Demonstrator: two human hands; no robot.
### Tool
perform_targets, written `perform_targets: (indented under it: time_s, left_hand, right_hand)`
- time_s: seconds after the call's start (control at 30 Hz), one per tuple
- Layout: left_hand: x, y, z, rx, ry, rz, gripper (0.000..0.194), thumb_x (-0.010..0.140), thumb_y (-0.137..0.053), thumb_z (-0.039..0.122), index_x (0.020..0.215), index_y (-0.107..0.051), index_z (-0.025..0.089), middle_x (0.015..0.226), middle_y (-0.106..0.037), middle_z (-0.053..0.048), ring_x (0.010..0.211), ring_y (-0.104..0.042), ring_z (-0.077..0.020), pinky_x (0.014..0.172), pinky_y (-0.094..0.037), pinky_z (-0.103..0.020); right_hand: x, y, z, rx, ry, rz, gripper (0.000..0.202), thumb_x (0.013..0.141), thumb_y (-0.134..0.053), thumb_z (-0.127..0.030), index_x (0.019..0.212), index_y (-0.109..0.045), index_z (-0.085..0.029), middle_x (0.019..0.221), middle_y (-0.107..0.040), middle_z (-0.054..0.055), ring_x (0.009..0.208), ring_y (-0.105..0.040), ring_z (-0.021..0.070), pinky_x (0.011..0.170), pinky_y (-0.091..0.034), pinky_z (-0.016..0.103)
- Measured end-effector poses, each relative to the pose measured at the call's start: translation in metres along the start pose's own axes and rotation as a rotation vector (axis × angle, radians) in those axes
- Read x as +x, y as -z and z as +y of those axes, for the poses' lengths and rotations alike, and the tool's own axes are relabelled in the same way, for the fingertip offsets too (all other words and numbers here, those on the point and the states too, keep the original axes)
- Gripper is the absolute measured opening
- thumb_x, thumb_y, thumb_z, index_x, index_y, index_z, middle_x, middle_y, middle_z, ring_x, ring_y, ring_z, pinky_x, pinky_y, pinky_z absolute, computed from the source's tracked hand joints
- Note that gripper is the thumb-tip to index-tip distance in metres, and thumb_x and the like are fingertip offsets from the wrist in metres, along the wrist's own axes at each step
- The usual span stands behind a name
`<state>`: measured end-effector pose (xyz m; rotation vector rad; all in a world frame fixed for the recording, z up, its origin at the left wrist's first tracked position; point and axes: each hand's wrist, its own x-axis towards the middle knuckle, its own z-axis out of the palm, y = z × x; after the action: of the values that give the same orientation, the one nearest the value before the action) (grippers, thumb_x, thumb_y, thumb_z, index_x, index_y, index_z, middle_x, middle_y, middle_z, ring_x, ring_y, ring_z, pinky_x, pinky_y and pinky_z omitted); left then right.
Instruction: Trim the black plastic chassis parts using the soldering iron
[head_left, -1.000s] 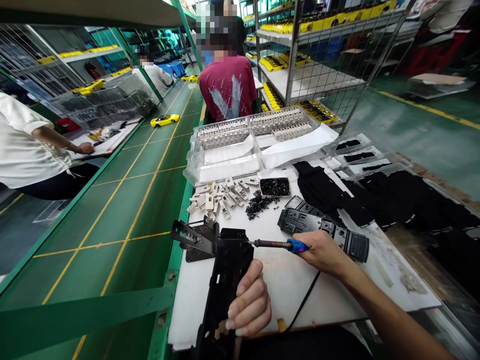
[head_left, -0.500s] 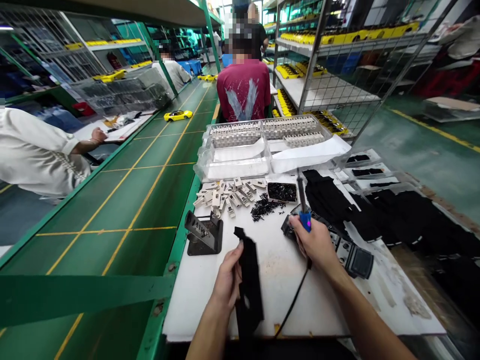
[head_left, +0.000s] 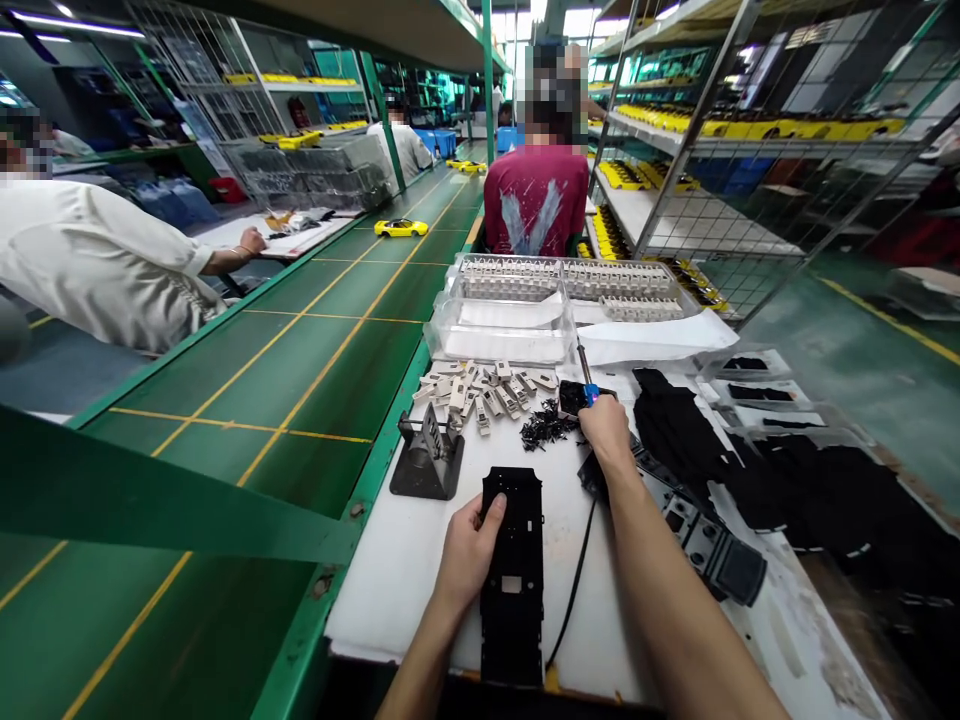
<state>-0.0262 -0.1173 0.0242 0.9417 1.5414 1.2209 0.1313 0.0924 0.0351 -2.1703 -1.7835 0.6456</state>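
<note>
My left hand grips a flat black plate by its left edge, the thumb on its face; the plate has small holes and a square opening. My right hand is closed round the blue handle of a soldering iron, its metal rod pointing up and away. A dark cable runs down the white board from below this hand. Just beyond the iron sit a small box and a heap of small black pieces. Several off-white parts lie to the left of them.
An iron stand is at the board's left edge. Clear trays stand behind the parts. Black plates and a dark device lie right. A green conveyor carries a yellow car. Other people sit nearby.
The black plate has turned from a slanted view to show its broad face. My right hand has moved forward with the iron, towards the small box. The camera view has shifted left.
</note>
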Motion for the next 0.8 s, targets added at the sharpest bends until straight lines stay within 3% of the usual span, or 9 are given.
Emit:
perform_targets:
  time_s: [0.33,0.57,0.7,0.8]
  left_hand:
    - [0.003,-0.006,0.001,0.033,-0.040,-0.015,0.036,0.090,-0.052,0.048,0.081,-0.059,0.014,0.074,-0.055,-0.001,0.071,-0.049,-0.0159,0.062,-0.038,-0.025]
    - [0.003,-0.009,0.002,0.027,-0.025,-0.019,0.035,0.089,-0.054,0.048,0.080,-0.061,0.014,0.073,-0.056,-0.001,0.069,-0.048,-0.0154,0.060,-0.037,-0.024]
    - [0.002,-0.009,0.001,-0.012,-0.013,0.002,0.033,0.087,-0.058,0.046,0.078,-0.063,0.014,0.072,-0.057,-0.001,0.068,-0.048,-0.0148,0.059,-0.036,-0.024]
    - [0.005,-0.010,-0.001,-0.076,-0.007,0.015,0.032,0.085,-0.061,0.045,0.075,-0.062,0.014,0.069,-0.055,0.000,0.066,-0.048,-0.0137,0.058,-0.037,-0.023]
  right_hand:
    - [0.008,-0.003,0.001,0.042,-0.014,0.000,0.027,0.079,-0.058,-0.023,0.099,-0.072,-0.010,0.097,-0.070,0.023,0.096,-0.068,0.0340,0.075,-0.048,0.034]
    - [0.012,-0.009,0.003,0.175,-0.007,0.033,0.024,0.075,-0.055,-0.015,0.090,-0.071,-0.008,0.089,-0.070,0.022,0.089,-0.067,0.0320,0.072,-0.047,0.033]
    - [0.011,-0.007,0.006,0.361,0.010,0.056,0.017,0.075,-0.054,-0.022,0.076,-0.068,-0.012,0.064,-0.065,0.012,0.068,-0.065,0.0242,0.061,-0.046,0.029]
    - [0.004,-0.003,0.007,0.580,0.054,0.033,0.020,0.077,-0.054,-0.033,0.075,-0.062,-0.014,0.046,-0.049,-0.002,0.044,-0.051,0.0159,0.045,-0.041,0.026]
